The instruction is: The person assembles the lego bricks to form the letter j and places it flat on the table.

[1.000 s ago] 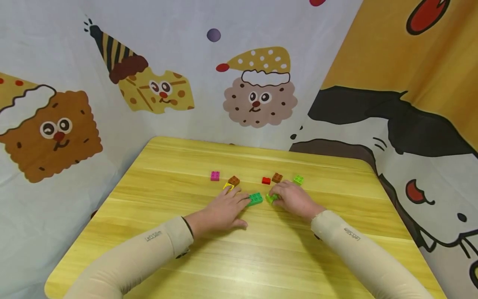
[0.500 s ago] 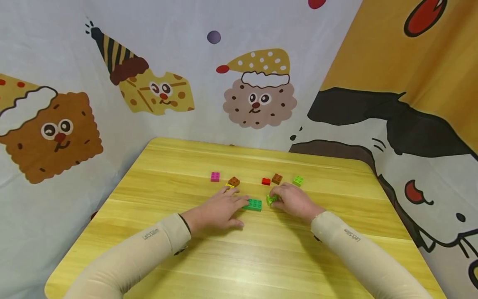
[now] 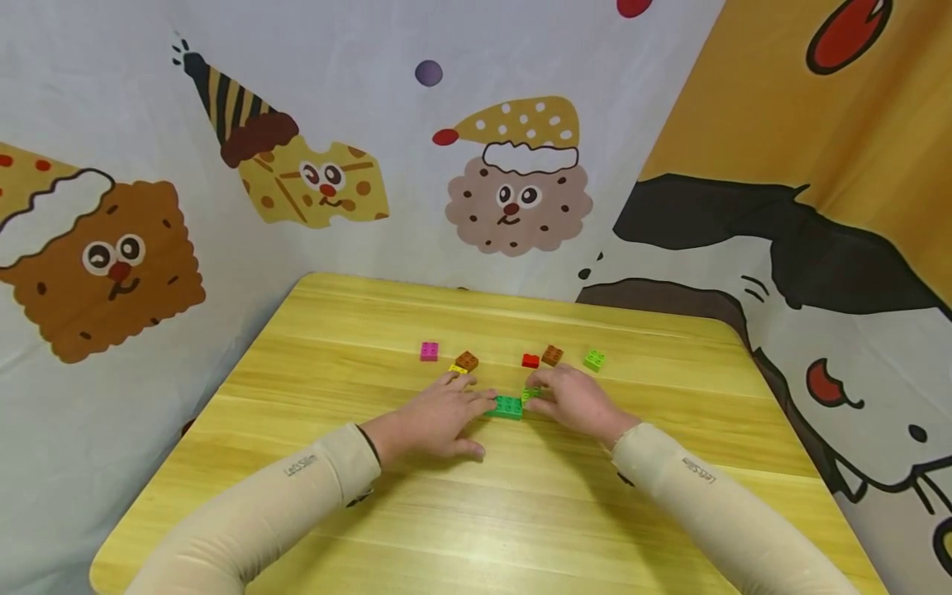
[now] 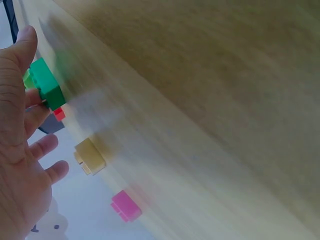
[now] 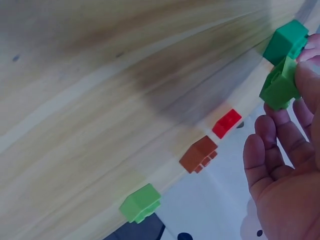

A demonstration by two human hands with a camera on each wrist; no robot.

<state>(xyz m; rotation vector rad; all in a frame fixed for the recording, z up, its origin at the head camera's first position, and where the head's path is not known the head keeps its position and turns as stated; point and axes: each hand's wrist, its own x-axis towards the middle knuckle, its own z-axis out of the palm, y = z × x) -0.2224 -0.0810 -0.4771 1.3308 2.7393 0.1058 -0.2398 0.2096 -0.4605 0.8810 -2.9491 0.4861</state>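
While right grip [image 3: 580,401] pinches lime block [image 5: 280,86] — oblong studded brick [image 3: 507,406] alongside.

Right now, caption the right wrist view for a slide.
Right hand holds a lime brick beside a green brick, red brick nearby.

"What's the room like on your feed?"
"I see a yellowish wood-grain table [image 3: 476,529] with rounded corners, and a white printed cloth backdrop [image 3: 349,49] rising behind it."
"Printed with what?"
"From the left, I make out a brown biscuit [image 3: 111,281], a cheese wedge [image 3: 312,186] in a striped party hat [image 3: 230,99], and a pinkish cookie [image 3: 519,211] in a spotted cap [image 3: 524,122]."
"Light?"
"I get a soft, pale sheen on the table's near part."
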